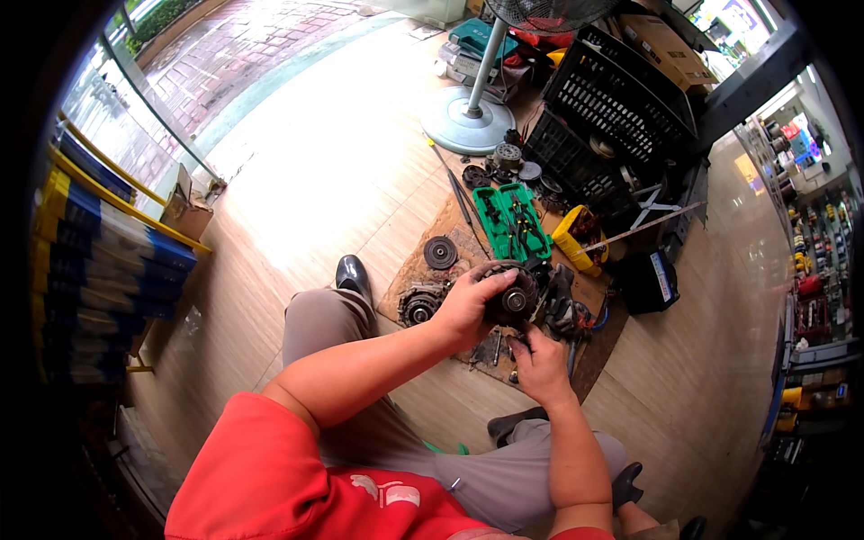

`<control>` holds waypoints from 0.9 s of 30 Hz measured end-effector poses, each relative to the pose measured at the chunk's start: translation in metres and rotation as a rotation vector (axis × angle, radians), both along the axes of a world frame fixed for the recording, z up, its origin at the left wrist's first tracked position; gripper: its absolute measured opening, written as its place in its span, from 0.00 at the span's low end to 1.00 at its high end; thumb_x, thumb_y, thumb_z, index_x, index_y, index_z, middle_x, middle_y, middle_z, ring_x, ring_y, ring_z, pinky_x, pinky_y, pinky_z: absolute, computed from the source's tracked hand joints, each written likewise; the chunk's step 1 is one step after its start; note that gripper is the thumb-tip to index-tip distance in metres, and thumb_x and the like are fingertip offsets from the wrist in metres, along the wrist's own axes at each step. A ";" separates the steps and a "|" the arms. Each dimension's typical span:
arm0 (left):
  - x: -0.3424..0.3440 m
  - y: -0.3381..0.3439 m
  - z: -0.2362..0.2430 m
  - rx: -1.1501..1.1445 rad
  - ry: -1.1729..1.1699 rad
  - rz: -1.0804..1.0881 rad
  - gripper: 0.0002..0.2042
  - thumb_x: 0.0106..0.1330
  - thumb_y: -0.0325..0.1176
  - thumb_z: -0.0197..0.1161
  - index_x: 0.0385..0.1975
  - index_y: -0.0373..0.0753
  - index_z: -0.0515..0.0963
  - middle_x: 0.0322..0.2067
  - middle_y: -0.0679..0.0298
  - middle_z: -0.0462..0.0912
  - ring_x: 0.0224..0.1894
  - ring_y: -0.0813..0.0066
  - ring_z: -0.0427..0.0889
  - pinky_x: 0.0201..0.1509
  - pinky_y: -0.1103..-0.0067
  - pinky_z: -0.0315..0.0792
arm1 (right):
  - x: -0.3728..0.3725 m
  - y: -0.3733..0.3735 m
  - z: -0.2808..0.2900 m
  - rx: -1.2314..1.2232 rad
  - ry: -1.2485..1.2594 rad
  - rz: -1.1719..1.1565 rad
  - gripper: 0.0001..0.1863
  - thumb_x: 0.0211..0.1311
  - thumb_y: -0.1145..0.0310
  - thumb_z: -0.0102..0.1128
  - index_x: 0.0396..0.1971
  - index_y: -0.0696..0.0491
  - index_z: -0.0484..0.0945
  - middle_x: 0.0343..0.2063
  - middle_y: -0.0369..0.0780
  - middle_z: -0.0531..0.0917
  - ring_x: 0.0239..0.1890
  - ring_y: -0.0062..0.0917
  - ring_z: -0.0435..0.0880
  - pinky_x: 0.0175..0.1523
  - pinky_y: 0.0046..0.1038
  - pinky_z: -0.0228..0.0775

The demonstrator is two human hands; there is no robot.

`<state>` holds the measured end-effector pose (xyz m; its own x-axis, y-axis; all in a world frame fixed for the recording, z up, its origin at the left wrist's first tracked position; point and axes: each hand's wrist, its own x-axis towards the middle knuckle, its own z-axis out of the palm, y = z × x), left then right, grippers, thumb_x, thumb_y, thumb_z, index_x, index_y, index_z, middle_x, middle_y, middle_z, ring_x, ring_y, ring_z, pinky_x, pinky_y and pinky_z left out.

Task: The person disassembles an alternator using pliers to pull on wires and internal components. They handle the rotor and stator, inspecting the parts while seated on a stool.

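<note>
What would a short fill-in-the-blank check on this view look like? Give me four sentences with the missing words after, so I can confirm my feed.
1. The left hand grips the dark round metal part, while the ____ hand is at its lower edge.
2. The open tool case is ____ in colour.
3. In the picture, the fan base stands to the ____ of the black crates.
4. The person's shirt is ____.

Missing words: right; green; left; red.

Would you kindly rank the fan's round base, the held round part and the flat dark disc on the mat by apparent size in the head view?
Fan's round base
Held round part, partly covered
Flat dark disc
</note>
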<state>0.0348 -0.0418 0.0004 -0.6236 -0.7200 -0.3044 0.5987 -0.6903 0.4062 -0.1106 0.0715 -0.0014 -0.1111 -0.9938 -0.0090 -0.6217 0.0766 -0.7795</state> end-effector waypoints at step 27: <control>0.003 0.004 -0.004 -0.075 0.060 -0.185 0.19 0.67 0.32 0.66 0.54 0.31 0.72 0.45 0.57 0.83 0.47 0.69 0.84 0.54 0.73 0.80 | -0.026 -0.006 0.006 -0.143 0.084 -0.281 0.07 0.64 0.77 0.59 0.41 0.59 0.82 0.26 0.49 0.83 0.27 0.33 0.84 0.37 0.30 0.75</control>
